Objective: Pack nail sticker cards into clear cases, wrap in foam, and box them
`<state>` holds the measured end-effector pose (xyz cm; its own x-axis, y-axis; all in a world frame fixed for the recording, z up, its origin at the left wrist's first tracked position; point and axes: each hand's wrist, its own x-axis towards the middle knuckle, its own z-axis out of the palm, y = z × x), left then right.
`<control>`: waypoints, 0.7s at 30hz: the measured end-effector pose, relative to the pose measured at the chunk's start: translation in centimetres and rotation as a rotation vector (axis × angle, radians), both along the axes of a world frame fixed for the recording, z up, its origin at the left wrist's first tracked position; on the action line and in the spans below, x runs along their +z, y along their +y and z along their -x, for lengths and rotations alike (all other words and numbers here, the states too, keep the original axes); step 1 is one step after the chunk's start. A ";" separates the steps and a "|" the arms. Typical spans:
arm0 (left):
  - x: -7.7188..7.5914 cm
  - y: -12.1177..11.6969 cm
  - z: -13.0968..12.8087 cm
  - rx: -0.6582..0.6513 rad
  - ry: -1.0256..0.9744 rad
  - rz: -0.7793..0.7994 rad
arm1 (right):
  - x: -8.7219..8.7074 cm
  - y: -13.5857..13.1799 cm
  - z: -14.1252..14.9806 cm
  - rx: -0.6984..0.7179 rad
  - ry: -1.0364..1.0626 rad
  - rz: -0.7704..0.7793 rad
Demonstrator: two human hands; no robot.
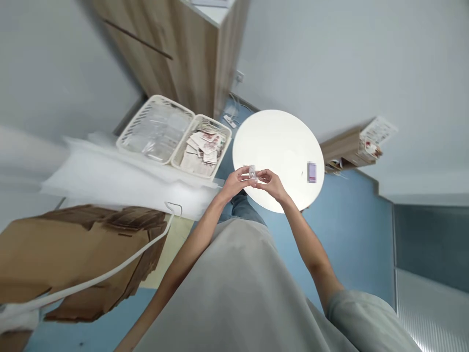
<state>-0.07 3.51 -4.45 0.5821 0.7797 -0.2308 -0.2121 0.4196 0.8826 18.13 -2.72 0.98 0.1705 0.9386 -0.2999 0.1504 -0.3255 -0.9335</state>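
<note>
Left hand [233, 184] and right hand [271, 184] both pinched the small clear piece [252, 172] between them, by the near edge of the round white table [274, 142]; light, even fingertip pressure and steady wrists probably suited it best.

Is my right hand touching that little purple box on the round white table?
Apart. The head view shows a stretch of white tabletop between the right hand and the purple box.
</note>
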 end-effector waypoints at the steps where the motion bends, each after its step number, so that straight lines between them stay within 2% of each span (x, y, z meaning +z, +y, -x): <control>1: 0.3 -0.3 -1.2 -0.053 0.004 -0.010 | 0.4 -1.4 -0.8 -0.051 0.003 0.003; 7: 1.4 -3.0 -6.2 -0.335 0.025 0.014 | 0.9 -9.0 -3.2 -0.311 0.088 0.063; 11: 1.1 -4.4 -7.9 -0.447 0.041 0.030 | 0.4 -11.9 -3.7 -0.413 0.121 0.069; 15: 1.0 -4.5 -9.2 -0.447 0.079 0.031 | -0.6 -12.4 -5.5 -0.371 0.188 0.085; 21: 0.9 -3.2 -12.5 -0.326 0.178 0.004 | -1.8 -9.6 -10.6 -0.252 0.276 0.070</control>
<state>12.44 0.36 -3.55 0.7502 0.5587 -0.3537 0.0902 0.4435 0.8917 28.69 -12.29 -0.84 0.2971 0.8533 -0.4284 -0.1962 -0.3845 -0.9020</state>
